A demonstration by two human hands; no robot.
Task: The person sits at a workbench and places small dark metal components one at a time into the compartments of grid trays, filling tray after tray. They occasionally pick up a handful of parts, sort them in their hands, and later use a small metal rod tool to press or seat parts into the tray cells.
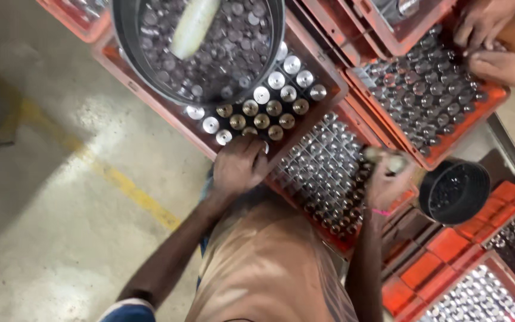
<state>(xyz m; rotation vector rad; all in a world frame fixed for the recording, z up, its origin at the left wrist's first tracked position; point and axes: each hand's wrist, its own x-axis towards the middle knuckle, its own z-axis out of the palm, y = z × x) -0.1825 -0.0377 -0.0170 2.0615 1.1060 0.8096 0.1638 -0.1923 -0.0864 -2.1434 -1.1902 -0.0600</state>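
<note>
No labels, signs or screens show. The only packages are orange plastic crates. One rectangular crate (323, 89) lies near the top middle, holding rows of round metal caps, silver and brass. A second crate (496, 101) sits just right of it, filled with shiny silver parts. A third crate (400, 200) lies below and between those two, also packed with silver parts. More orange crates (448, 244) are stacked at the lower right of the first one, some showing silver parts, some only their orange rims.
</note>
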